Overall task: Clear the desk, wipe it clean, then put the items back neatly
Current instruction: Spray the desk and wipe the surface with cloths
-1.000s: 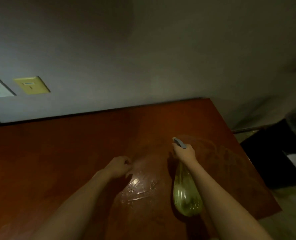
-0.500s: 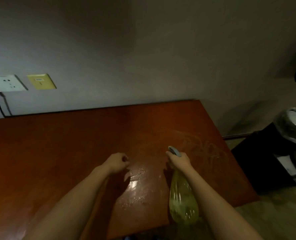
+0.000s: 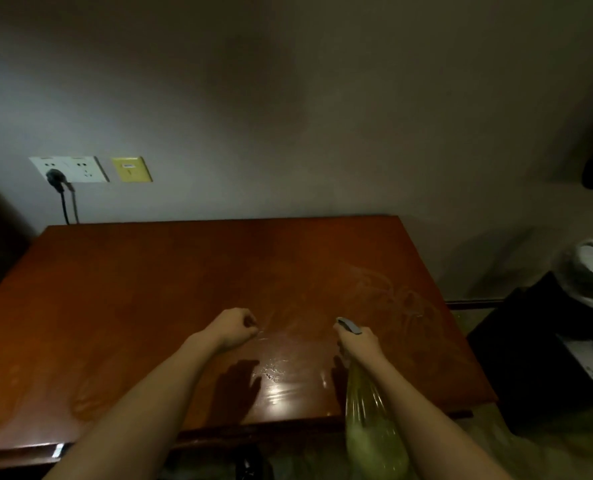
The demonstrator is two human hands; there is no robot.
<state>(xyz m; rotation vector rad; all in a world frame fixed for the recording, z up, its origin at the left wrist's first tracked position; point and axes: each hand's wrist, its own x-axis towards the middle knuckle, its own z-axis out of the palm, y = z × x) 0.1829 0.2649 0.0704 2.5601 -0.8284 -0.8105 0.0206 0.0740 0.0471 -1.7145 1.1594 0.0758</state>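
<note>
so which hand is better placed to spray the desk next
Right. The right hand already grips the yellow-green spray bottle over the desk; the left hand holds nothing, fingers curled.

A room in a home: a brown wooden table against a plain wall with plug sockets
</note>
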